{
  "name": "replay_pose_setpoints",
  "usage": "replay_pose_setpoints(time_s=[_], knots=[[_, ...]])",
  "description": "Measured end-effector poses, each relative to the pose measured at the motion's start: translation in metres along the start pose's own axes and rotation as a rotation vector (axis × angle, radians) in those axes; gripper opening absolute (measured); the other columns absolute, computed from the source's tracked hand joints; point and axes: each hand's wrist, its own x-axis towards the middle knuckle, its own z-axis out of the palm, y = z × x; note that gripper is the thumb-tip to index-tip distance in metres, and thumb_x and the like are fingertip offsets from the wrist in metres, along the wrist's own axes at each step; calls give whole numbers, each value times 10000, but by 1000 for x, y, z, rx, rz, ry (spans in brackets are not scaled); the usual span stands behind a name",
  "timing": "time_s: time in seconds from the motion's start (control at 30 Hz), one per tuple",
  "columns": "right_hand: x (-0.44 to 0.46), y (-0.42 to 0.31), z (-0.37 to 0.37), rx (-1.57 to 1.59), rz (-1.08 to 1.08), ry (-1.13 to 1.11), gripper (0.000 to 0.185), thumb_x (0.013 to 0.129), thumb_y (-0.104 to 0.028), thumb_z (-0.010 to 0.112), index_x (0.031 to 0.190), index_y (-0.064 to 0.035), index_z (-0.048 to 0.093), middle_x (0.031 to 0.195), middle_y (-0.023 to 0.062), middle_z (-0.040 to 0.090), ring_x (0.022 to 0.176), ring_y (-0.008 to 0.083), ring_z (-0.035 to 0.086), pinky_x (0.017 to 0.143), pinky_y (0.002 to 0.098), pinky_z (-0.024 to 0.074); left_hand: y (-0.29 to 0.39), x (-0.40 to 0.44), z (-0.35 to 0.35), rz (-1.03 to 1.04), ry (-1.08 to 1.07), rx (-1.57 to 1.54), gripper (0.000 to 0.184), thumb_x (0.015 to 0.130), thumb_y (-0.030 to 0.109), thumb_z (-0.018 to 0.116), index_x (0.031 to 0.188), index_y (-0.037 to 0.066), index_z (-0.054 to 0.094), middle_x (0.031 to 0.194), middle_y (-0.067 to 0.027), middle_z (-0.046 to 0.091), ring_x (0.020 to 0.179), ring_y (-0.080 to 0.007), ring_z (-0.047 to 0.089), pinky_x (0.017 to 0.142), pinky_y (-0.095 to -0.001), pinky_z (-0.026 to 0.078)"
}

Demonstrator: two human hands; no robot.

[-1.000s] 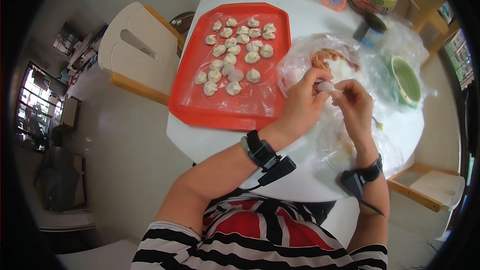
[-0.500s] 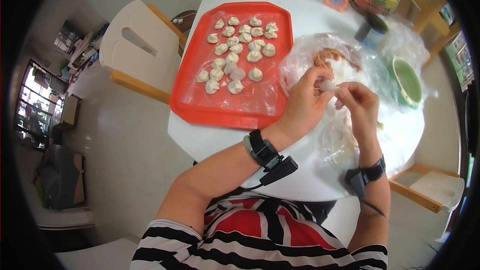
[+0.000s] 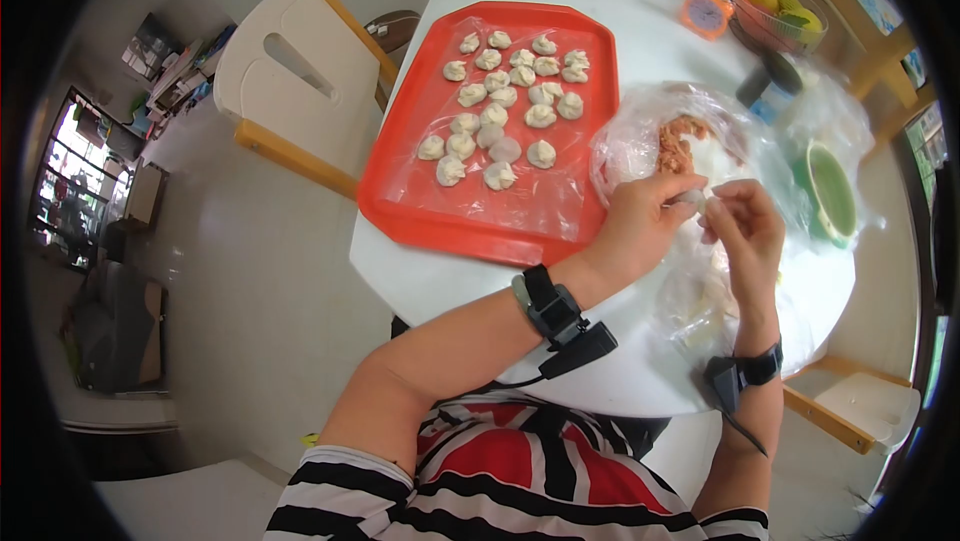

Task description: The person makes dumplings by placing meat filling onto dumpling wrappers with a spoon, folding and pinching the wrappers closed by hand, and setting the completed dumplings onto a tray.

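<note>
A small pale dumpling (image 3: 688, 199) is pinched between the fingers of my left hand (image 3: 648, 219). My right hand (image 3: 748, 229) has its fingertips together at the dumpling's right side, touching its edge. Behind my hands lies reddish minced filling (image 3: 682, 141) with a white patch, in a clear plastic bag (image 3: 622, 146). To the left, a red tray (image 3: 450, 233) lined with plastic film holds several folded dumplings (image 3: 500, 176) and a flat round wrapper (image 3: 505, 150).
A green bowl (image 3: 830, 193) stands right of the bag, near a dark-topped jar (image 3: 770, 86). An orange clock (image 3: 706, 11) and a wire fruit basket (image 3: 775, 33) are at the back. White chairs (image 3: 300, 66) flank the white table (image 3: 480, 286).
The view has shifted, so the tray and table items appear further right. Both hands remain together at the dumpling, with small finger movements around its edge.
</note>
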Motion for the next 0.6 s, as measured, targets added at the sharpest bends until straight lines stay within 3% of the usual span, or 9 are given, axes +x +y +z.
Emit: replay_pose_setpoints(time_s=[0.1, 0.3, 0.33, 0.47, 0.6], knots=[[-1, 0, 3, -44, -25, -7, 125, 903, -41, 621, 996, -16, 541, 780, 30, 611, 703, 76, 600, 589, 201, 485, 1, -1, 2, 14, 33, -7, 286, 864, 14, 633, 1149, 3, 648, 1032, -143, 703, 869, -119, 656, 761, -260, 522], [-1, 8, 6, -65, -79, 71, 148, 902, 0, 604, 963, -47, 478, 770, 24, 568, 675, 75, 577, 561, 208, 469, -4, -3, 5, 62, 42, -15, 267, 849, -2, 611, 1112, -5, 657, 1028, -197, 678, 929, -257, 680, 785, -322, 525], [0, 8, 7, -86, -91, 76, 155, 905, -6, 606, 959, -48, 467, 757, 20, 556, 674, 75, 576, 562, 207, 470, -5, -3, 4, 92, 22, 4, 283, 848, 1, 601, 1128, -32, 624, 1014, -219, 660, 947, -326, 658, 803, -359, 521], [-2, 9, 7, -191, -133, 84, 146, 913, -19, 607, 956, -39, 469, 775, 18, 535, 651, 67, 546, 562, 206, 471, -1, -8, 8, 134, -34, 143, 389, 855, 8, 576, 1215, -108, 485, 1078, -279, 597, 1011, -418, 586, 851, -434, 490], [-2, 14, 3, -268, -158, 70, 104, 925, 1, 569, 969, -32, 481, 810, 20, 531, 683, 65, 527, 611, 202, 455, -1, -11, 16, 112, 60, 18, 412, 846, 17, 589, 1222, -110, 476, 1112, -295, 579, 1027, -424, 576, 850, -431, 489]])
